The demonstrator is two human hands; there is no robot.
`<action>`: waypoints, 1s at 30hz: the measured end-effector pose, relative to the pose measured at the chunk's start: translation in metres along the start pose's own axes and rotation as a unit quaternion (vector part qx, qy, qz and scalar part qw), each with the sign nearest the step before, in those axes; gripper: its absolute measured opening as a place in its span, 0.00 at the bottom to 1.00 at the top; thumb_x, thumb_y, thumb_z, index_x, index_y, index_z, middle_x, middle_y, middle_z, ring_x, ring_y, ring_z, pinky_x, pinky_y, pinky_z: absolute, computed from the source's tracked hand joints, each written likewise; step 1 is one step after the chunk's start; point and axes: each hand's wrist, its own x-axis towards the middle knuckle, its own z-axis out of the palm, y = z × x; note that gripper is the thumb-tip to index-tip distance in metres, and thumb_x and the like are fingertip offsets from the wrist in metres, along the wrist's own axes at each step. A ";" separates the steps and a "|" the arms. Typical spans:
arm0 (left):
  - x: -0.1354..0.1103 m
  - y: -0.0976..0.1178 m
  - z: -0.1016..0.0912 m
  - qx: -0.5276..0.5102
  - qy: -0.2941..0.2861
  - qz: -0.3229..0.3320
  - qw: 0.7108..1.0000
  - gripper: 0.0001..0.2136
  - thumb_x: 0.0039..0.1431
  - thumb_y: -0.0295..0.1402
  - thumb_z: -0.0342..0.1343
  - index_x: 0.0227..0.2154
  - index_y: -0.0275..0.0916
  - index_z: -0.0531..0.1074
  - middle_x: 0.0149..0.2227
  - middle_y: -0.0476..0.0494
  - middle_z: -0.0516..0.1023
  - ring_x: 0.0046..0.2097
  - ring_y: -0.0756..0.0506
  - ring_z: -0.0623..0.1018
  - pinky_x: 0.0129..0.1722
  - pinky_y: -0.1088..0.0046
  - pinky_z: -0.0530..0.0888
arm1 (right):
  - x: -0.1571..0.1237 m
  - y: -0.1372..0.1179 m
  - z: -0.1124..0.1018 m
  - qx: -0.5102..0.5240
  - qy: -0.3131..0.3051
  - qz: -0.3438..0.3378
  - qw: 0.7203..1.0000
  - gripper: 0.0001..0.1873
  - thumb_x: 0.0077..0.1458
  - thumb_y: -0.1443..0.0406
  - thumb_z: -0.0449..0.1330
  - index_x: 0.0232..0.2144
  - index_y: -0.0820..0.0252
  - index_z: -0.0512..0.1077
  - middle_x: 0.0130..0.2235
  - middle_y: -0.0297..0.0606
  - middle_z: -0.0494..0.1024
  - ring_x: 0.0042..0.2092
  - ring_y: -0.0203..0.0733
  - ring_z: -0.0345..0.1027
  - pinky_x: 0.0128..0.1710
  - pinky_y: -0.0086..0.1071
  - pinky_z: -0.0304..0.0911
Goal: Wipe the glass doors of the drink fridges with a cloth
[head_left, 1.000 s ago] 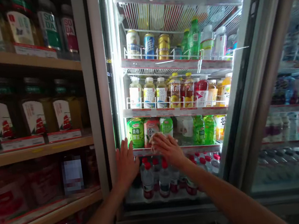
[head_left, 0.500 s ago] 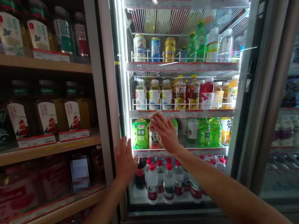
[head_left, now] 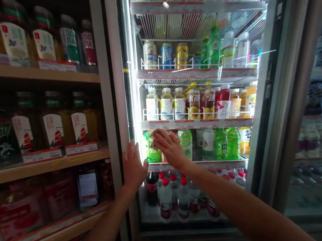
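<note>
A drinks fridge (head_left: 118, 102) with a lit interior stands in front of me. Flat against its glass front, at the level of the lower shelf, my right hand (head_left: 171, 150) presses a pale, crumpled cloth (head_left: 154, 134), mostly covered by the fingers. Behind that hand stand a green bottle (head_left: 152, 153) and a white-labelled green bottle (head_left: 185, 143). My left hand (head_left: 134, 165) rests at the fridge's left frame edge, fingers stretched upward, with nothing in it.
Wooden shelves (head_left: 66, 163) with large bottles run along the left. Red-capped water bottles (head_left: 165, 199) fill the fridge bottom. Drink cans (head_left: 167, 56) stand on a wire shelf higher up. A thick metal door frame (head_left: 295, 59) and another fridge section lie to the right.
My right hand has slid left across the glass with the cloth, uncovering the white-labelled bottle. My left hand stays by the frame. The whole view has shifted slightly.
</note>
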 end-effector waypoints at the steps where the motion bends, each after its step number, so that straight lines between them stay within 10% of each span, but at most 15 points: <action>1: 0.001 -0.002 -0.001 -0.003 0.000 -0.009 1.000 0.31 0.55 0.30 0.48 0.62 0.33 0.47 0.65 0.30 0.51 0.66 0.38 0.52 0.62 0.51 0.54 | -0.003 -0.005 0.002 0.004 -0.015 -0.042 0.999 0.21 0.59 0.68 0.50 0.55 0.55 0.64 0.63 0.37 0.60 0.66 0.44 0.44 0.62 0.47 0.46; 9: 0.009 -0.012 -0.014 -0.008 0.003 -0.028 1.000 0.33 0.53 0.30 0.49 0.62 0.33 0.47 0.65 0.32 0.49 0.66 0.39 0.51 0.63 0.53 0.51 | 0.024 -0.026 0.009 0.000 -0.005 0.010 1.000 0.20 0.61 0.70 0.47 0.53 0.53 0.65 0.63 0.34 0.60 0.65 0.44 0.46 0.63 0.50 0.44; 14: 0.014 -0.010 -0.019 -0.001 -0.021 -0.017 1.000 0.32 0.53 0.30 0.48 0.62 0.32 0.48 0.65 0.31 0.49 0.66 0.38 0.51 0.63 0.53 0.51 | -0.005 -0.012 0.005 0.007 -0.027 -0.102 0.994 0.20 0.59 0.69 0.50 0.54 0.54 0.65 0.61 0.34 0.63 0.65 0.41 0.46 0.65 0.47 0.41; 19: 0.026 0.006 -0.016 -0.008 -0.029 0.008 1.000 0.32 0.54 0.30 0.48 0.62 0.33 0.48 0.66 0.34 0.48 0.67 0.39 0.49 0.64 0.54 0.50 | -0.016 0.041 -0.017 -0.034 0.044 0.105 0.993 0.22 0.60 0.68 0.48 0.56 0.54 0.63 0.63 0.38 0.58 0.67 0.45 0.40 0.64 0.50 0.37; 25: 0.033 0.044 -0.004 0.002 -0.034 0.102 0.994 0.29 0.58 0.34 0.48 0.61 0.33 0.51 0.65 0.34 0.50 0.67 0.40 0.49 0.63 0.54 0.51 | -0.068 0.057 -0.027 -0.070 -0.001 -0.008 0.998 0.22 0.59 0.70 0.49 0.55 0.53 0.65 0.60 0.35 0.64 0.66 0.41 0.45 0.65 0.45 0.32; 30: 0.026 0.063 0.013 0.022 -0.035 0.110 0.993 0.31 0.58 0.41 0.51 0.61 0.33 0.53 0.65 0.33 0.49 0.67 0.37 0.47 0.62 0.53 0.52 | -0.068 0.075 -0.035 -0.099 0.082 0.137 0.982 0.23 0.59 0.69 0.49 0.57 0.56 0.63 0.62 0.40 0.60 0.67 0.43 0.39 0.64 0.45 0.37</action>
